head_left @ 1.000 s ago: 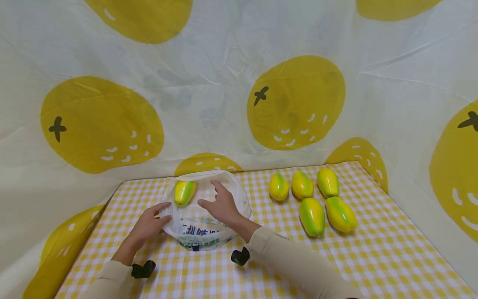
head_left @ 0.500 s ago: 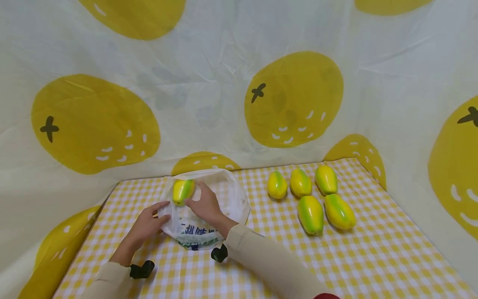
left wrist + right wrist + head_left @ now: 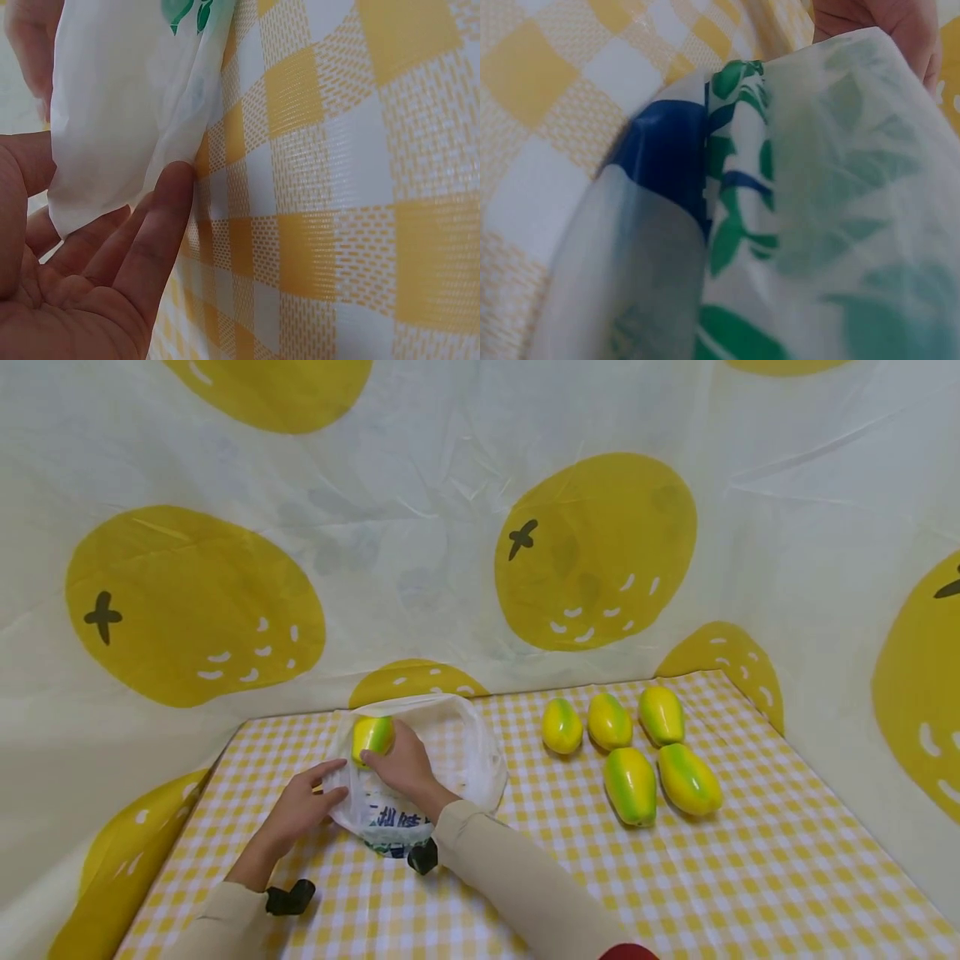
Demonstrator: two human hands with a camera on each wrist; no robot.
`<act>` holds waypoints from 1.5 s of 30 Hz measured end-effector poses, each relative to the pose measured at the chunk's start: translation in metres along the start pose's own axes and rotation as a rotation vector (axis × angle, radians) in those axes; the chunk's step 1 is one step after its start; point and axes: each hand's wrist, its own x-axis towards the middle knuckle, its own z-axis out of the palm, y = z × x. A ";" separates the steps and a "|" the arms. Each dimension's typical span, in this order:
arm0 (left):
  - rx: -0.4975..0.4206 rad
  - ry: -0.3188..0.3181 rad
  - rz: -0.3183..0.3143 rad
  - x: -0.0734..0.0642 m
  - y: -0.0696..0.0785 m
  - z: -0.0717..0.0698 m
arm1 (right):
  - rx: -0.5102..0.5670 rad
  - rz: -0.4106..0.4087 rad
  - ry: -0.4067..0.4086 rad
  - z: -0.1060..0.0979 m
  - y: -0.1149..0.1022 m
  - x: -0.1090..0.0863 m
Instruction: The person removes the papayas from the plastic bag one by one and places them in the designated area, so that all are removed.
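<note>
A white translucent plastic bag (image 3: pixel 487 768) with blue and green print lies with its mouth wide on the table's left half. Inside it, a yellow-green papaya (image 3: pixel 369 737) is held by my right hand (image 3: pixel 405 764), thumb on the near side, other fingers hidden behind the fruit. At the bag's left rim, my left hand (image 3: pixel 296 802) holds the edge; in the left wrist view the plastic (image 3: pixel 112 127) passes between thumb and fingers. Printed plastic (image 3: pixel 735 187) fills most of the right wrist view and hides the right hand.
Several more papayas stand in two rows to the right, among them a front one (image 3: pixel 630 787) and a back one (image 3: pixel 662 716). A yellow-checked cloth (image 3: pixel 765 860) covers the table. Behind hangs a fruit-printed curtain (image 3: pixel 420 568).
My right hand has moved left across the bag's mouth and taken hold of the papaya inside. The left hand stays at the rim. The papayas on the right have not moved.
</note>
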 end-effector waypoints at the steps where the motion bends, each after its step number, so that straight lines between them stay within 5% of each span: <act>1: 0.001 0.002 0.002 0.000 0.000 0.000 | -0.002 0.000 -0.001 0.001 0.000 0.001; 11: -0.036 -0.022 0.028 0.003 -0.001 0.003 | -0.042 0.065 -0.005 0.004 -0.002 0.008; 26: -0.083 -0.067 0.049 0.003 0.004 0.007 | -0.172 0.013 0.018 0.005 0.006 0.016; 45: -0.058 -0.082 0.111 0.005 0.005 0.008 | -0.130 0.036 -0.004 0.002 0.004 0.017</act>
